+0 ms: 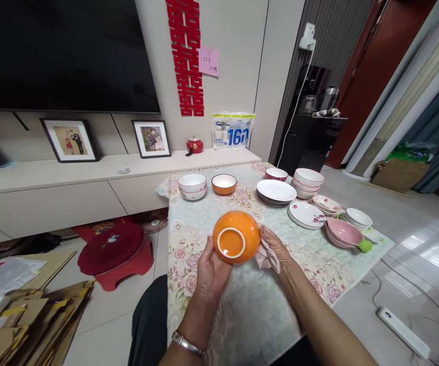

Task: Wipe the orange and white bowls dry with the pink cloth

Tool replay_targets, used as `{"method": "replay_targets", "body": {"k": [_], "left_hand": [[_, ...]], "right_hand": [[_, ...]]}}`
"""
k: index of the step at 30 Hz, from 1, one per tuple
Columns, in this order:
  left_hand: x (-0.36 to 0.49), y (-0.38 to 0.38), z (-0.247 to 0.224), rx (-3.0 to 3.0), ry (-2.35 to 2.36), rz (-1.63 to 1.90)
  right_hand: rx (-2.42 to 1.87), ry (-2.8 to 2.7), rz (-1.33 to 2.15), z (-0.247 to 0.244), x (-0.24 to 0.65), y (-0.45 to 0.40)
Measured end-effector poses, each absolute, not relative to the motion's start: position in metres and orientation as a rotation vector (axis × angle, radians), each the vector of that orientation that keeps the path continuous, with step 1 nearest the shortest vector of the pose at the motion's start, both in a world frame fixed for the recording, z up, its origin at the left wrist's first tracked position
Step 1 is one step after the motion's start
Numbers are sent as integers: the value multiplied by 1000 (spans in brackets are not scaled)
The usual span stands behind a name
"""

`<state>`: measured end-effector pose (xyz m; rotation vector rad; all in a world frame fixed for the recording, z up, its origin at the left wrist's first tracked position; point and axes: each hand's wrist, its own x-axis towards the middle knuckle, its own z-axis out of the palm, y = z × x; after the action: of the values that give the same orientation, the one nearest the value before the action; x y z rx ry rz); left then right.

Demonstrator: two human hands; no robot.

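Note:
An orange bowl (237, 237) is held above the table with its underside and white foot ring facing me. My left hand (212, 269) grips its lower left side, the thumb along the edge. At the right side of the bowl, my right hand (274, 248) holds it together with a pale pink cloth (268, 257), which hangs below the fingers. Beyond them, a second orange bowl (224, 184) stands upright on the table, beside two stacked white bowls (192, 186).
Stacked white plates (276, 191), floral plates (306, 214), white bowls (308, 182) and pink dishes (344, 232) stand on the right of the cloth-covered table (188, 239). A red stool (114, 254) is on the floor at left.

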<state>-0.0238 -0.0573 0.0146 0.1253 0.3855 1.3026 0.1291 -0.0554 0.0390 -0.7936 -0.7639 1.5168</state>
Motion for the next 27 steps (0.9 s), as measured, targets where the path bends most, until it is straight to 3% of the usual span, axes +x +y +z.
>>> {"method": "replay_targets", "body": {"k": [6, 13, 16, 18, 23, 27], "left_hand": [[-20, -57, 18, 246, 435, 1223], [-19, -62, 19, 383, 366, 1148], [-16, -64, 18, 398, 383, 1214], [-16, -65, 16, 393, 430, 1275], [-20, -66, 17, 404, 462, 1247], [-23, -67, 18, 424, 433, 1126]], "right_hand": [[-969, -911, 1363, 56, 132, -62], [-1222, -1709, 568, 52, 123, -70], [-1251, -2059, 381, 50, 113, -78], [-1249, -2215, 433, 56, 110, -81], [-1022, -2212, 957, 85, 130, -75], [-1095, -2050, 783, 92, 142, -62]]}}
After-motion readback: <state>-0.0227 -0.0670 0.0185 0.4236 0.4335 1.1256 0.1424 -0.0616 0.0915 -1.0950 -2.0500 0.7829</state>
